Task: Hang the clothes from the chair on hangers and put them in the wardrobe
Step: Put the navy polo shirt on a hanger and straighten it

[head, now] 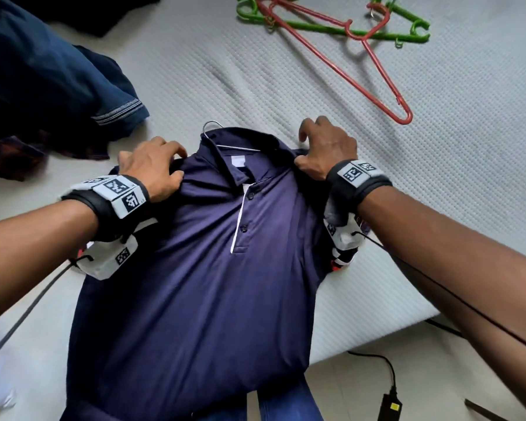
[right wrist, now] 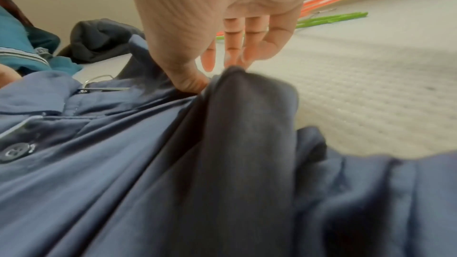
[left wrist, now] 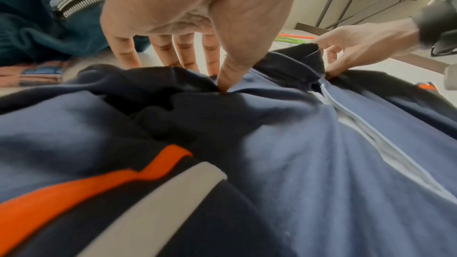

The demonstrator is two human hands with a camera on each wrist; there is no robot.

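A navy polo shirt (head: 201, 284) with a white placket lies face up on a pale mattress (head: 438, 192). A wire hanger sits inside its collar, and the hanger's hook (head: 211, 124) pokes out at the top. My left hand (head: 176, 161) pinches the fabric at the shirt's left shoulder; the left wrist view shows the thumb (left wrist: 222, 83) dug into a fold of the shirt (left wrist: 296, 144). My right hand (head: 304, 150) pinches the right shoulder, thumb and fingers (right wrist: 215, 75) closed on a raised fold of the shirt (right wrist: 247, 124). The hanger's arms are hidden under the cloth.
A red hanger (head: 374, 65) and green hangers (head: 316, 27) lie at the far right of the mattress. A heap of blue shirts (head: 58, 83) and plaid cloth (head: 9, 156) lies at the left. The mattress edge (head: 377, 338) and a power adapter (head: 389, 408) on the floor are near me.
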